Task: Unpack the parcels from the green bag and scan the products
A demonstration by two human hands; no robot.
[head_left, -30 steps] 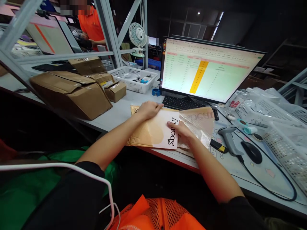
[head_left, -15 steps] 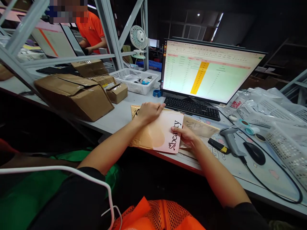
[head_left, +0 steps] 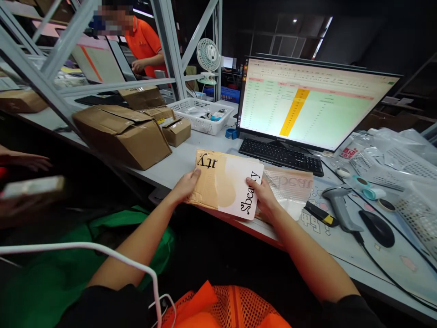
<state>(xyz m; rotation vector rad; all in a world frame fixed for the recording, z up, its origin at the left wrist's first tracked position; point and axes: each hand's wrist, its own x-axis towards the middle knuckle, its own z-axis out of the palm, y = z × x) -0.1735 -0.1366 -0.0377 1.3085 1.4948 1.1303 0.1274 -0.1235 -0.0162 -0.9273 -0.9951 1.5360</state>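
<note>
A tan padded mailer (head_left: 205, 184) hangs over the table's front edge, its left side gripped between the thumb and fingers of my left hand (head_left: 186, 187). Out of its right end juts a flat white-and-peach piece printed "beauty" (head_left: 243, 196); whether it is a box or a booklet I cannot tell. My right hand (head_left: 265, 196) pinches this piece at its right edge, thumb on top. Its left part is hidden inside the mailer. Beneath and to the right, a clear bubble-wrap sleeve (head_left: 290, 184) lies on the table.
Behind are a keyboard (head_left: 280, 154) and monitor (head_left: 314, 105). A box cutter (head_left: 321, 214), barcode scanner (head_left: 341, 209) and mouse (head_left: 376, 228) lie rightward. Cardboard boxes (head_left: 123, 136) and a white basket (head_left: 201, 119) stand left. Another person's hand (head_left: 25, 159) shows at far left.
My left hand has slid from the mailer's top to its left edge, uncovering print there. My right hand keeps its hold. Another person's hands and a blurred object have appeared at the left.
</note>
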